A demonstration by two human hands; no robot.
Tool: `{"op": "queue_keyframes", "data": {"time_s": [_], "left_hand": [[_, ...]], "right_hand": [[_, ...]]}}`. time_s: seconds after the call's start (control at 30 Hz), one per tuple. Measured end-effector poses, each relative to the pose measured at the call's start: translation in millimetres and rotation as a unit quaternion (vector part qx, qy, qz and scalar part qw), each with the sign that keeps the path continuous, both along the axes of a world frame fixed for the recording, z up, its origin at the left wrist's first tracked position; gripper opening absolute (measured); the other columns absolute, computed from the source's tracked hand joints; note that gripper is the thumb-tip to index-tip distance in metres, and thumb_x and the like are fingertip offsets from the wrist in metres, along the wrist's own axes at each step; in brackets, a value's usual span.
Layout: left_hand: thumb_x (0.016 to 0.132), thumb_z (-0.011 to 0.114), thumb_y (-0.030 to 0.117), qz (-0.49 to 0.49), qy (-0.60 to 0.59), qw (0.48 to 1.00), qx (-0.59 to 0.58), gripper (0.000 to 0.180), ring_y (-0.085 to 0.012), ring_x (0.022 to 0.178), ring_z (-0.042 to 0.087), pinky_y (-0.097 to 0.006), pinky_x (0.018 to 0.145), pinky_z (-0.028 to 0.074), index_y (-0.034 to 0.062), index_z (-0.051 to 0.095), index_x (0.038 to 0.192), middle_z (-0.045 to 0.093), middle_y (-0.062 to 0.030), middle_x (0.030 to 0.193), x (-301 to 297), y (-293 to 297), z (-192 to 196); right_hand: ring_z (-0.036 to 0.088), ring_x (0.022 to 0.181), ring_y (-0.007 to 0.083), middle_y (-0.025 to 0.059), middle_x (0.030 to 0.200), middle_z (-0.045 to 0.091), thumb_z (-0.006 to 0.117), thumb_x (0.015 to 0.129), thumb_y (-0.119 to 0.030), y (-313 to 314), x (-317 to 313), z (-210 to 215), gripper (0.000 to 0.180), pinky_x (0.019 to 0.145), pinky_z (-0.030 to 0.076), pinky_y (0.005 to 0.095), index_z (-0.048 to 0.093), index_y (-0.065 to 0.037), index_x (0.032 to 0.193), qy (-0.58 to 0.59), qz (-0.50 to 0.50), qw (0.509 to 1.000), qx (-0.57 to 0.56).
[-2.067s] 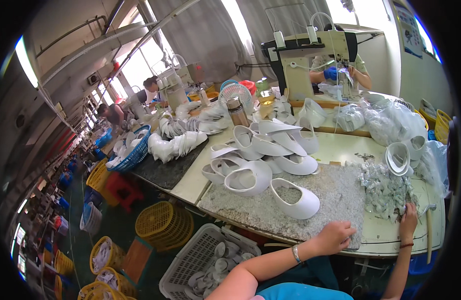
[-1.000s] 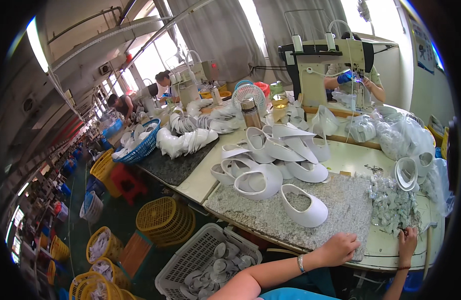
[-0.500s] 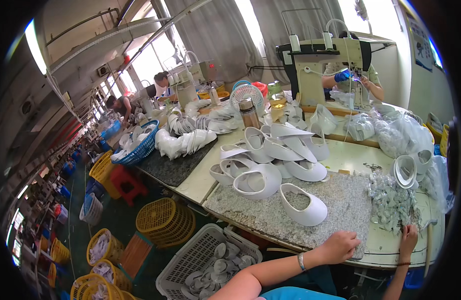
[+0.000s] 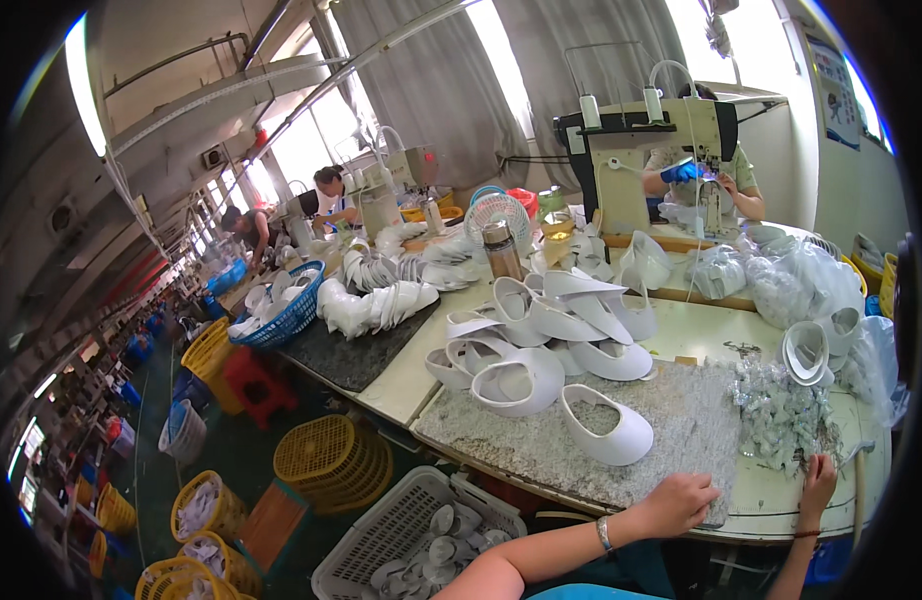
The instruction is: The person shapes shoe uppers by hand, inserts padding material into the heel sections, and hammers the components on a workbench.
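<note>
My left hand [image 4: 679, 505] is curled closed over the front edge of a speckled grey mat [image 4: 541, 440]; whatever its fingers hold, if anything, is hidden. To the right, my right hand [image 4: 819, 484] has its fingers bent together at the lower edge of a heap of small clear, silvery pieces [image 4: 781, 410]. What they pinch is too small to make out. Nearest to my left hand on the mat lies a single white shoe upper [image 4: 621, 440]. Behind it, more white shoe uppers [image 4: 521, 385] are piled up. A few white rings of the same kind [image 4: 805, 352] stand beyond the heap.
A hammer [image 4: 859, 470] lies by the table's right edge. Across the table, a person with a blue glove works at a sewing machine [image 4: 621, 180]. Plastic bags [image 4: 801, 280] and a bottle [image 4: 502, 250] stand behind the uppers. Below left is a grey basket [image 4: 381, 535] of white parts.
The whole view has shifted slightly, with the table a little lower in the picture. Both hands keep nearly the same places and poses.
</note>
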State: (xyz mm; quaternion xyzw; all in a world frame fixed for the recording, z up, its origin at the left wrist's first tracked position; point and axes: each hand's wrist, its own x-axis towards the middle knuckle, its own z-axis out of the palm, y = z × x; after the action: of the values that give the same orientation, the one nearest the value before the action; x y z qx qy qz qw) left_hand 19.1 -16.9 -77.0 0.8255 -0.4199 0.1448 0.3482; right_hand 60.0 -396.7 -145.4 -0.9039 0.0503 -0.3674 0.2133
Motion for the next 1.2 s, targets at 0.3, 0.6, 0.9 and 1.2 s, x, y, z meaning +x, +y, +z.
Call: {"op": "queue_keyframes", "data": {"time_s": [0.3,0.6,0.9,1.2], "left_hand": [[0.075,0.060,0.012,-0.031,0.068,0.997,-0.002,0.022,-0.0350,0.073,0.059,-0.045,0.062,0.048,0.0066,0.061,0.096,0.055,-0.0141,0.077,8,-6,1],[0.078,0.064,0.015,-0.015,0.061,0.993,0.099,0.032,-0.0322,0.084,0.064,-0.042,0.070,0.052,0.0090,0.063,0.110,0.061,-0.0103,0.102,84,-55,46],[0.068,0.061,0.003,0.046,-0.066,0.984,0.160,0.021,-0.0279,0.089,0.063,-0.039,0.069,0.054,0.0022,0.062,0.089,0.055,-0.0139,0.107,104,-123,7],[0.076,0.063,0.011,0.088,-0.065,0.993,0.042,0.010,-0.0275,0.071,0.064,-0.037,0.062,0.053,0.0037,0.057,0.080,0.057,-0.0118,0.086,120,-97,27]], "right_hand": [[0.050,0.065,0.0245,0.0126,0.070,0.051,0.056,0.094,-0.012,-11,-11,-7,0.014,0.062,0.041,0.0372,0.059,0.000,0.086,-0.089,0.045,0.993,0.057],[0.059,0.065,0.0300,0.0146,0.078,0.062,0.060,0.090,-0.011,41,-8,57,0.009,0.061,0.048,0.0363,0.062,-0.002,0.092,-0.011,-0.004,0.994,0.107],[0.053,0.068,0.0179,0.0092,0.078,0.056,0.054,0.096,-0.010,8,-27,19,0.013,0.064,0.045,0.0305,0.059,0.001,0.096,0.002,0.041,0.994,0.101],[0.057,0.072,0.0189,0.0109,0.083,0.059,0.054,0.096,-0.011,19,-5,23,0.014,0.068,0.047,0.0299,0.060,0.002,0.099,-0.012,0.078,0.993,0.093]]}}
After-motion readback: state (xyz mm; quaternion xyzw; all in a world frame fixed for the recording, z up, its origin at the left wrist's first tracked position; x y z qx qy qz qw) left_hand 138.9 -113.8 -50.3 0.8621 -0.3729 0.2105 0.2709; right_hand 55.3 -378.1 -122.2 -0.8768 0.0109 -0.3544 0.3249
